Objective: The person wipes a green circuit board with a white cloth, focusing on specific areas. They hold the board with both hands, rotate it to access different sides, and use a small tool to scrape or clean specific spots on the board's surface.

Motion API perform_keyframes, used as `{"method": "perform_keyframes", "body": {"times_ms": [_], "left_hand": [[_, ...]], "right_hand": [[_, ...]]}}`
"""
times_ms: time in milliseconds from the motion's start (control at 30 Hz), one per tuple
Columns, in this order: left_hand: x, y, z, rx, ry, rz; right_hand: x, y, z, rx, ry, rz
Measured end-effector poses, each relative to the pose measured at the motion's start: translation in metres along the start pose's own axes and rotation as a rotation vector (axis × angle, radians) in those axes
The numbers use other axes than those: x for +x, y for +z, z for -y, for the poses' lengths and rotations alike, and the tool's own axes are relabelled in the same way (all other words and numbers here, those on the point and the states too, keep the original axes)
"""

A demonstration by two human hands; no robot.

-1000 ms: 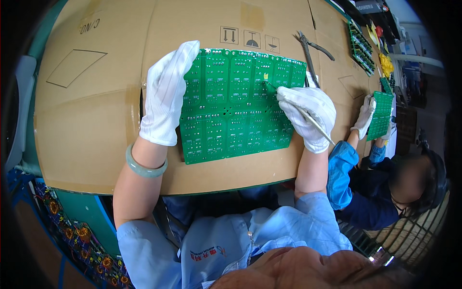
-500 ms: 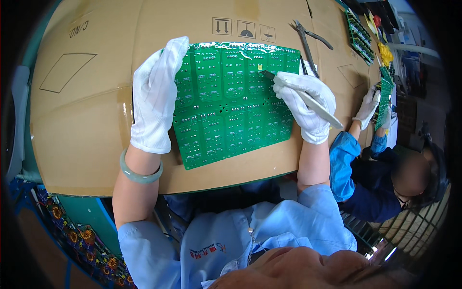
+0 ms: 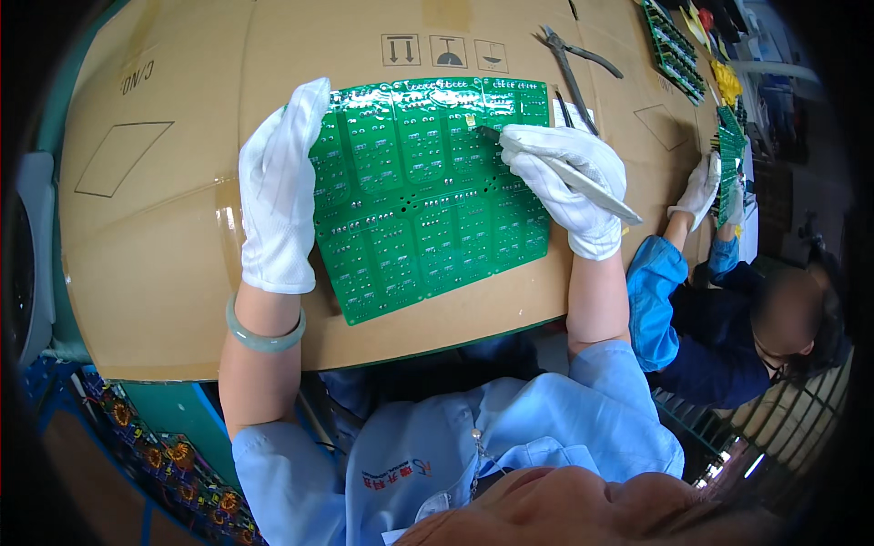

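A large green circuit board is held slightly tilted above cardboard, its solder-dotted side facing me. My left hand, in a white glove, grips its left edge; the fingertips behind it are hidden. In my white-gloved right hand is a slim pale tool with a dark narrow tip, pinched like a pen. Whether it is tweezers or a blade I cannot tell. That tip points at the board's upper right, just beside a small yellow mark. Contact between tip and board cannot be made out.
Flattened cardboard covers the table. Beyond my right hand lie open pliers and a white slip. A co-worker at right holds another green board; more boards lie farther back. Wired parts sit at lower left.
The board and both hands appear slightly farther left, as do the pliers and printed cardboard, so the view has shifted. The tool tip has moved slightly away from the yellow mark.
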State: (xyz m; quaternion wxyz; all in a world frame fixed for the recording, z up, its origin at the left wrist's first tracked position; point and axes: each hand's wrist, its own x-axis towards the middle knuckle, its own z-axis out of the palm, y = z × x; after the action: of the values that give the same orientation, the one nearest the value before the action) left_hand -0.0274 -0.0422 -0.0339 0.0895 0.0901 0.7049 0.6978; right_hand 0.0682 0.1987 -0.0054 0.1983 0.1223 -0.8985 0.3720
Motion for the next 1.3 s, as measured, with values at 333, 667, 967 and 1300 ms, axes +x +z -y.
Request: {"method": "perform_keyframes", "body": {"times_ms": [333, 667, 967, 1300], "left_hand": [[0.003, -0.003, 0.013, -0.069, -0.030, 0.019], [0.000, -0.008, 0.017, 0.103, 0.140, 0.018], [-0.002, -0.003, 0.011, -0.061, 0.079, -0.015], [0.005, -0.004, 0.017, -0.089, 0.040, -0.056]], "right_hand": [[-0.014, 0.002, -0.006, 0.564, 0.205, -0.168], [0.000, -0.028, -0.034, 0.551, 0.425, -0.692], [0.003, -0.018, -0.017, 0.557, 0.497, -0.440], [-0.001, -0.020, -0.009, 0.449, 0.351, -0.476]]}}
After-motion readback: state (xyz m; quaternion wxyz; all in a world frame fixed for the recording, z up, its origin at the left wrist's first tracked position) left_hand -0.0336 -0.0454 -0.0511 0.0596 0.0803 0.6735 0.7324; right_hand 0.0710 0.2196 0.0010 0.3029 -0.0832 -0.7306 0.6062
